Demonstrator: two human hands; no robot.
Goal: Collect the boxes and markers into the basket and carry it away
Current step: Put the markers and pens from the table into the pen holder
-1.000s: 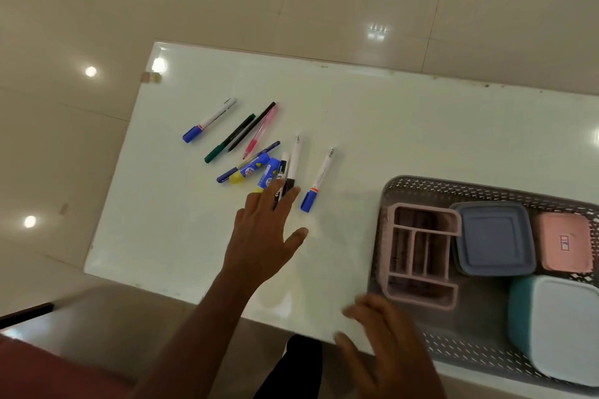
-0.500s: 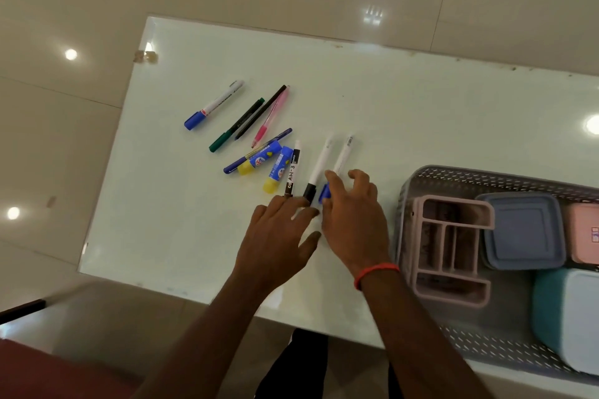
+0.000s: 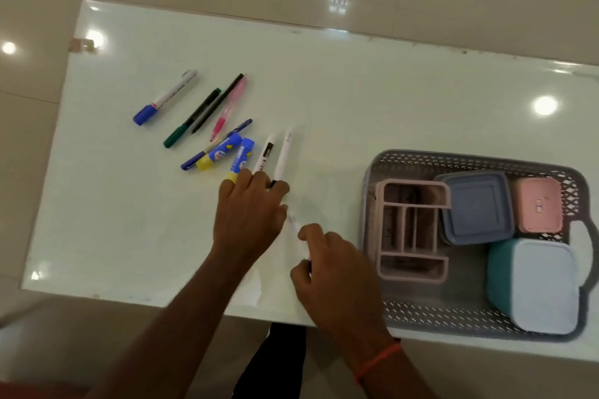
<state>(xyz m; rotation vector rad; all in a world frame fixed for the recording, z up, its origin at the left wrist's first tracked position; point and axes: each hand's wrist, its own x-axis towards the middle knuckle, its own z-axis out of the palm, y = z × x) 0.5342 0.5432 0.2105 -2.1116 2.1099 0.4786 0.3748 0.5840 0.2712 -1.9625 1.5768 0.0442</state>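
Several markers and pens lie spread on the white table point(image 3: 356, 91): a blue-capped white marker point(image 3: 168, 95), a green pen point(image 3: 191, 120), a black pen point(image 3: 220, 100), a pink pen point(image 3: 230, 107) and two glue sticks point(image 3: 220, 152). My left hand point(image 3: 249, 217) lies flat with spread fingertips on the near ends of two white markers point(image 3: 275, 155). My right hand point(image 3: 334, 262) is closed around a blurred white marker point(image 3: 294, 225), lifted near the table's front edge. The grey basket point(image 3: 421, 155) at the right holds a pink organiser point(image 3: 411, 230), a blue-lidded box point(image 3: 476, 207), a pink box point(image 3: 539, 204) and a teal box point(image 3: 544, 288).
The basket sits at the table's front right corner, its white handle point(image 3: 581, 253) on the far right side. Glossy floor tiles surround the table. The table's front edge runs just under my wrists.
My right hand has taken up the blue-capped white marker and pulled it back toward the table's front edge. My left hand has slid forward onto the ends of the two white markers.
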